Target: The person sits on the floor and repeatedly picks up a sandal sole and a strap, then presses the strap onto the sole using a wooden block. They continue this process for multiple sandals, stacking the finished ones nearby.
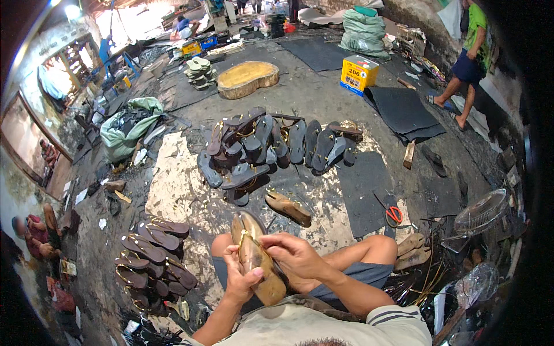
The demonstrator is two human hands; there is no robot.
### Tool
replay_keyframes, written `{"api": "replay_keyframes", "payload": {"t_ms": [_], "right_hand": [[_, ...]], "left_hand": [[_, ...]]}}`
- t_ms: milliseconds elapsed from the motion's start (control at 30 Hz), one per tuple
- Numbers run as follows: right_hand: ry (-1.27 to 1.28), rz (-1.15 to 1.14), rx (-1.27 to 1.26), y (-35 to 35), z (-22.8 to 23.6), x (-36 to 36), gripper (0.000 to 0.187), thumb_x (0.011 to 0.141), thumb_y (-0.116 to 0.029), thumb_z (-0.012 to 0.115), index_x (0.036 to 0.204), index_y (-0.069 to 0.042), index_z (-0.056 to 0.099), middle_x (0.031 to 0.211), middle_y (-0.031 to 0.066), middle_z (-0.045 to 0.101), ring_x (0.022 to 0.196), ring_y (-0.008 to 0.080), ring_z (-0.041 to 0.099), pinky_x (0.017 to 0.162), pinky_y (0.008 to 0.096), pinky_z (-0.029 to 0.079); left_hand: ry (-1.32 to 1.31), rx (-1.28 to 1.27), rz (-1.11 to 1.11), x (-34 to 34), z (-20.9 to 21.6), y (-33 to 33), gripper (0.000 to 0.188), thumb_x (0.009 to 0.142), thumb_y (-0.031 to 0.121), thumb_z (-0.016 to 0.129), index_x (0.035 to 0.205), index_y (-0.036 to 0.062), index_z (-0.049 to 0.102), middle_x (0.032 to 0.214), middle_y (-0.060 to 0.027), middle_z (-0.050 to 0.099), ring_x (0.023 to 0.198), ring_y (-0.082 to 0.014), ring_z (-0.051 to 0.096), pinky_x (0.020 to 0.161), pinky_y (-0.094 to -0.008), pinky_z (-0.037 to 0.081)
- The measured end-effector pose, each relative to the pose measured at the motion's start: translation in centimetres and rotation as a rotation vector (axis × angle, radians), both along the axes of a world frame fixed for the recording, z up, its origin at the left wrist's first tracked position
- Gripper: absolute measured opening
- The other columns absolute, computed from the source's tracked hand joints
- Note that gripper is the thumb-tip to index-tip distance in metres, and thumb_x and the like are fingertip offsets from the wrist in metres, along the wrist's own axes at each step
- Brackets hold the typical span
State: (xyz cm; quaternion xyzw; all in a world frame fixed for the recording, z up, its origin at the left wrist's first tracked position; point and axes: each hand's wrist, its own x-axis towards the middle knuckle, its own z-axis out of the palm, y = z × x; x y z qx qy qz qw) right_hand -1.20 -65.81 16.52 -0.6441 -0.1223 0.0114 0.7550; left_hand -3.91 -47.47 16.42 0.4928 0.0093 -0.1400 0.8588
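Note:
My left hand is wrapped round a wooden shoe last, which is tilted with its toe pointing away from me. A dark sandal sole lies against the last, and a thin gold sandal strap crosses near the toe. The fingers of my right hand are pinched at the right edge of the last, by the strap; its fingertips are partly hidden. Just beyond lies a second wooden last on the stained ground sheet.
Ahead is a heap of dark sandals; more sandals lie at left. Red-handled scissors and a fan are at right. Farther off are a wooden block, a yellow box and a walking person.

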Motion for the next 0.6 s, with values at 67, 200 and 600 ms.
{"api": "replay_keyframes", "payload": {"t_ms": [67, 200, 600], "right_hand": [[0.204, 0.129, 0.178, -1.2, -2.2, -1.0, 0.041, 0.103, -0.026, 0.053, 0.135, 0.000, 0.053, 0.111, 0.0085, 0.064, 0.100, 0.0171, 0.061, 0.084, 0.0294, 0.051], [0.172, 0.172, 0.012, -0.1, -6.3, -5.9, 0.045, 0.107, -0.036, 0.041, 0.132, 0.000, 0.054, 0.115, 0.0087, 0.067, 0.100, 0.0165, 0.064, 0.087, 0.0287, 0.052], [0.991, 0.221, 0.550, 0.3, -4.5, -11.1, 0.028, 0.104, -0.038, 0.050, 0.097, -0.012, 0.059, 0.073, -0.0055, 0.049, 0.058, 0.0064, 0.042, 0.051, 0.0219, 0.034]], "left_hand": [[0.107, -0.190, -0.010, -0.6, 1.6, 0.2, 0.081, 0.074, 0.022, 0.080, 0.130, 0.0187, 0.022, 0.127, -0.0164, 0.044, 0.118, -0.0291, 0.053, 0.098, -0.0437, 0.050], [0.132, -0.241, 0.009, -3.6, -0.1, 0.6, 0.079, 0.073, 0.024, 0.076, 0.130, 0.0202, 0.022, 0.129, -0.0189, 0.046, 0.117, -0.0325, 0.055, 0.096, -0.0487, 0.052], [0.198, -0.276, 0.067, -4.5, -0.2, 1.4, 0.084, 0.071, 0.031, 0.081, 0.130, 0.0185, 0.022, 0.133, -0.0192, 0.043, 0.118, -0.0348, 0.055, 0.098, -0.0503, 0.052]]}}
